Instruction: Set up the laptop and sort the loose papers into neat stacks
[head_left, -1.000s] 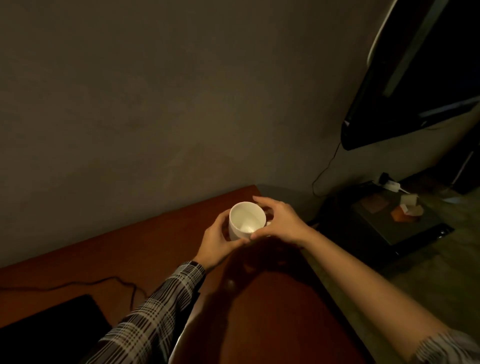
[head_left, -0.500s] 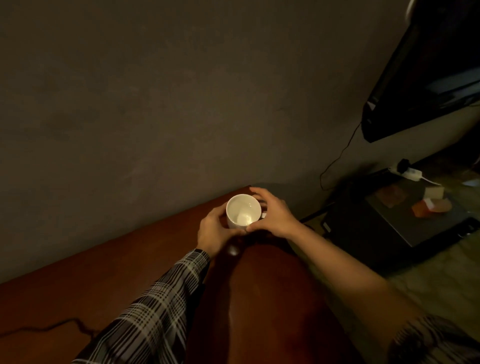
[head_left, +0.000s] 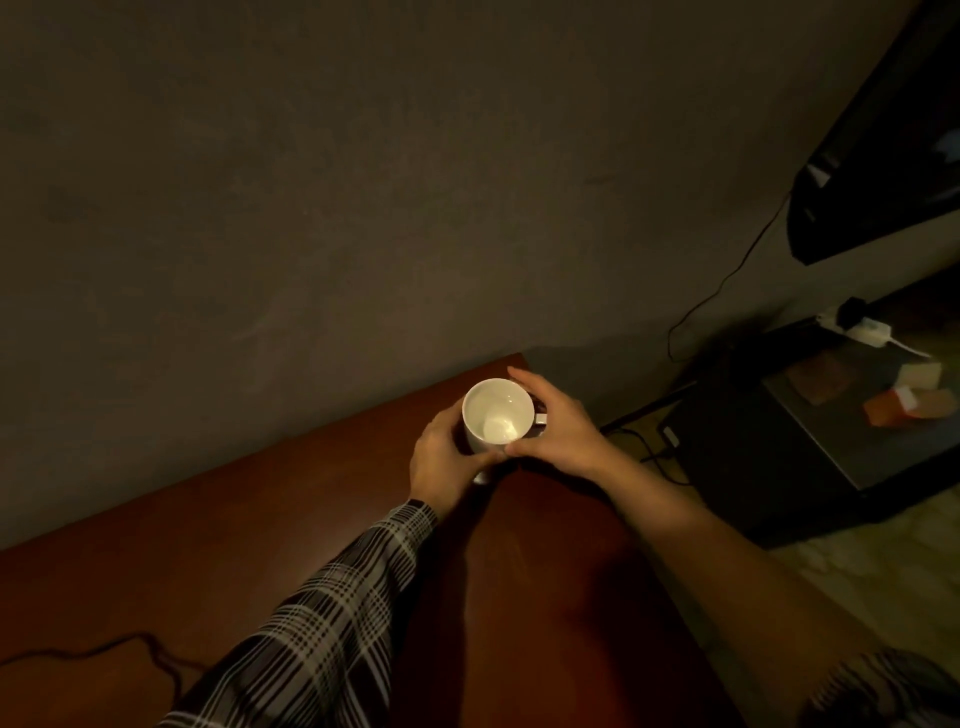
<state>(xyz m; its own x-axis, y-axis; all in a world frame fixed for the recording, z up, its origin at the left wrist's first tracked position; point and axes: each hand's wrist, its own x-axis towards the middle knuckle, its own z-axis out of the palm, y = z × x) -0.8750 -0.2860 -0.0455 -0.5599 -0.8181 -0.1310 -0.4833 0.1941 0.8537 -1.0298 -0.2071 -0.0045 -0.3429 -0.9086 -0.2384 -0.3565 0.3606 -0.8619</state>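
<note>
Both hands — left hand (head_left: 441, 460), right hand (head_left: 558, 428) — cup a white mug (head_left: 497, 418), hiding its handle.

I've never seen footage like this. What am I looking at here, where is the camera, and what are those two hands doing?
There is no machine here: the camera is worn on a person's head and looks down at their own hands. The left hand, in a plaid sleeve, and the right hand both curl around a white mug that looks empty, near the far corner of a reddish-brown desk against a grey wall. A thin dark cable lies on the desk at lower left. To the right, off the desk, a dark screen hangs above a low dark stand. No laptop or papers are in view.
</note>
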